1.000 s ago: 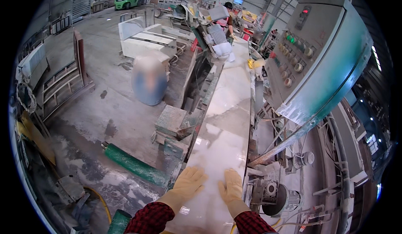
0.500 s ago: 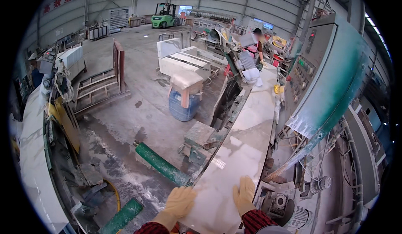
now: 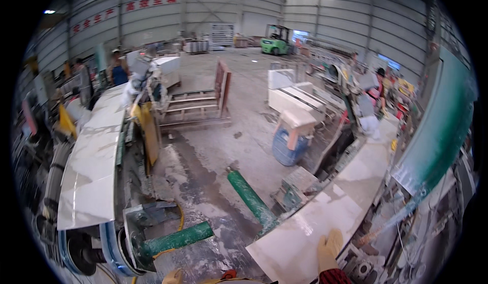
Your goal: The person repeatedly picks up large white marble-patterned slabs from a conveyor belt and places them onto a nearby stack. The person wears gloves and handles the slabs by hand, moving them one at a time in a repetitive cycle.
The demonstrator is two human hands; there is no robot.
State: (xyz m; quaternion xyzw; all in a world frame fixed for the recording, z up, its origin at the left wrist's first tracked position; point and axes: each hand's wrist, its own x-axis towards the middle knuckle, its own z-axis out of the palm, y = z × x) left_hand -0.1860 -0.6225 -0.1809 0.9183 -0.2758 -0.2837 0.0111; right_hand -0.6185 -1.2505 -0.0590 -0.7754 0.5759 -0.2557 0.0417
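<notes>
A long pale stone slab [image 3: 330, 213] is shown lying flat on a machine bed at the lower right, running from the bottom edge up and away toward the right. Its near end is touched by the right hand [image 3: 329, 244], which is gloved in yellow and laid palm down with the fingers extended and nothing grasped; a red checked cuff is seen at the wrist. Of the left hand [image 3: 174, 276], only a sliver of yellow glove is visible at the bottom edge, left of the slab and apart from it; whether it is open or closed cannot be told. Beside the slab's left edge, a green roller [image 3: 251, 198] is seen slanting across the wet concrete floor [image 3: 213, 147], and a second green roller [image 3: 175, 239] is seen near a machine on the left. A second pale slab [image 3: 94, 157] is carried on that left-hand line. Farther off, a blue barrel [image 3: 287, 149], a wooden rack [image 3: 198, 106] and a green forklift [image 3: 275, 40] are visible.
</notes>
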